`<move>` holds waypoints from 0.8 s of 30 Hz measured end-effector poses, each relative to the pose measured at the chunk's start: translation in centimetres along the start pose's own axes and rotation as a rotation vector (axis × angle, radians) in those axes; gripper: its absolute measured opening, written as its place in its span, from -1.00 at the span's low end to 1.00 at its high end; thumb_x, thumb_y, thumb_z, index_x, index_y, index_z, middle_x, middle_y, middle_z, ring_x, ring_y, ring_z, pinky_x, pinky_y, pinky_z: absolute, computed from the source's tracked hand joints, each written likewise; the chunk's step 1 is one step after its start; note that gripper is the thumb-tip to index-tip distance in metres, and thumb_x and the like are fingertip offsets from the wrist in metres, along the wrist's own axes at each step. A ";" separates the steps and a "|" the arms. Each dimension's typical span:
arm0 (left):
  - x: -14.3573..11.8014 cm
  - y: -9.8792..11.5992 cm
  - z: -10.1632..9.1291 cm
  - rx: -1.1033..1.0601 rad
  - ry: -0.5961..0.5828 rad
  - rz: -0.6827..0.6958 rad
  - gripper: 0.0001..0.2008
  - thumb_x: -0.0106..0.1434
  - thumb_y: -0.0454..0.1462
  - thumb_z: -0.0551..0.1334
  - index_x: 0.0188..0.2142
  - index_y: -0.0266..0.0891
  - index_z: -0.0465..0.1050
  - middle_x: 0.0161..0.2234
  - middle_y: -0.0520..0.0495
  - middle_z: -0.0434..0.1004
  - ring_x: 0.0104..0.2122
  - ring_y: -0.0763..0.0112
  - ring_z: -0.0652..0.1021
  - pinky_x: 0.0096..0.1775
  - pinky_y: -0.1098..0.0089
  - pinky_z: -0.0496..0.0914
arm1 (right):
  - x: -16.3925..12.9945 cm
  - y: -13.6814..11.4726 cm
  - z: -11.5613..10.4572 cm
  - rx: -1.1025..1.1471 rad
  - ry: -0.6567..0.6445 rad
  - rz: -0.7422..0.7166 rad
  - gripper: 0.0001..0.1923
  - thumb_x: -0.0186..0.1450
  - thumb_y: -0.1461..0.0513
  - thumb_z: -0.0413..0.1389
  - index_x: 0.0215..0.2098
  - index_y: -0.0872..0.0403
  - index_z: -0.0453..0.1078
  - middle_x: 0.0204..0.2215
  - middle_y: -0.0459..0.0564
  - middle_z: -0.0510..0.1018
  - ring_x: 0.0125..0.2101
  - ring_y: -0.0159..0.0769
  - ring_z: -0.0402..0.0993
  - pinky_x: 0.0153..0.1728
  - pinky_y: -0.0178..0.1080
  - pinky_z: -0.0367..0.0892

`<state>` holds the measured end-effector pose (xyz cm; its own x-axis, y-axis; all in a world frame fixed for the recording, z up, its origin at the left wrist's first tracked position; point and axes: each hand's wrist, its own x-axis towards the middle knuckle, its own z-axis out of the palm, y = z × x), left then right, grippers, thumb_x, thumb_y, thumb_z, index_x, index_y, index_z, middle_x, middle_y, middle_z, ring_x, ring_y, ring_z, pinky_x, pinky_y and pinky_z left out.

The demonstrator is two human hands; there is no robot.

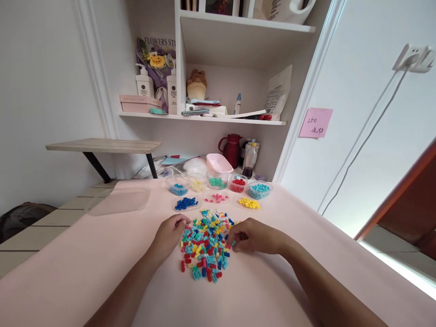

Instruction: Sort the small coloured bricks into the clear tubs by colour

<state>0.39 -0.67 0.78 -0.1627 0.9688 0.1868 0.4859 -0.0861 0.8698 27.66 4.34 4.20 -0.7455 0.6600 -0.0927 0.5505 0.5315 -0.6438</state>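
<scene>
Head view: left hand (169, 236) loosely curled, fingertips touching the mixed pile of coloured beads (206, 245) to its right. Right hand (252, 236) pinches a teal bead (233, 243) at the pile's edge, sorted cups (238, 183) beyond.

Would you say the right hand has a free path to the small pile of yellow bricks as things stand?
Probably yes. The right hand rests at the mixed pile's right edge, and the yellow bricks lie just beyond it on bare tablecloth, with nothing between.

We get bright, even daylight from right of the grips; soft shadows under both forearms, glare strip far right, strong wide-angle bending at edges.
</scene>
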 end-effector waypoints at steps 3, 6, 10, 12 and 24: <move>0.0 0.0 0.0 -0.004 -0.005 -0.002 -0.72 0.14 -0.17 0.09 -0.29 -0.19 0.54 -0.25 -0.06 0.61 -0.21 0.23 0.55 -0.15 0.33 0.37 | 0.1 -0.2 0.2 -0.074 0.002 0.011 -0.78 0.07 0.27 0.18 -0.28 0.03 0.52 -0.47 -0.14 0.48 -0.46 -0.40 0.32 -0.47 -0.39 0.17; -0.1 0.1 0.0 -0.005 -0.004 -0.004 -0.72 0.14 -0.16 0.09 -0.31 -0.19 0.54 -0.24 -0.07 0.61 -0.20 0.23 0.55 -0.16 0.32 0.38 | 0.1 -0.2 0.1 -0.097 0.004 -0.006 -0.76 0.08 0.29 0.16 -0.26 0.02 0.52 -0.45 -0.13 0.48 -0.44 -0.38 0.33 -0.46 -0.39 0.17; -0.1 0.1 0.0 -0.003 -0.001 -0.005 -0.74 0.12 -0.18 0.09 -0.33 -0.19 0.53 -0.25 -0.06 0.61 -0.19 0.23 0.55 -0.16 0.33 0.38 | -0.1 0.3 -0.3 -0.120 0.007 -0.016 -0.71 0.09 0.30 0.15 -0.20 -0.01 0.51 -0.42 -0.12 0.51 -0.42 -0.36 0.37 -0.43 -0.38 0.20; -0.1 0.1 0.0 0.000 0.003 -0.007 -0.74 0.11 -0.18 0.09 -0.34 -0.19 0.53 -0.26 -0.07 0.61 -0.20 0.22 0.55 -0.17 0.33 0.38 | -0.2 0.7 -0.6 -0.133 0.029 -0.008 -0.70 0.09 0.29 0.15 -0.19 -0.04 0.51 -0.37 -0.11 0.53 -0.39 -0.34 0.39 -0.39 -0.36 0.22; 0.0 0.2 0.0 0.015 0.006 0.007 -0.73 0.12 -0.17 0.10 -0.34 -0.19 0.54 -0.30 -0.05 0.62 -0.24 0.24 0.57 -0.21 0.35 0.39 | 0.2 1.5 -0.5 -0.172 0.074 -0.009 -0.72 0.09 0.26 0.16 -0.21 -0.05 0.51 -0.39 -0.13 0.53 -0.40 -0.33 0.41 -0.42 -0.36 0.21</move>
<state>0.46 -0.68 0.95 -0.1648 0.9667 0.1958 0.5002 -0.0892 0.8613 28.52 5.56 3.55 -0.7244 0.6888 -0.0270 0.6048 0.6162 -0.5044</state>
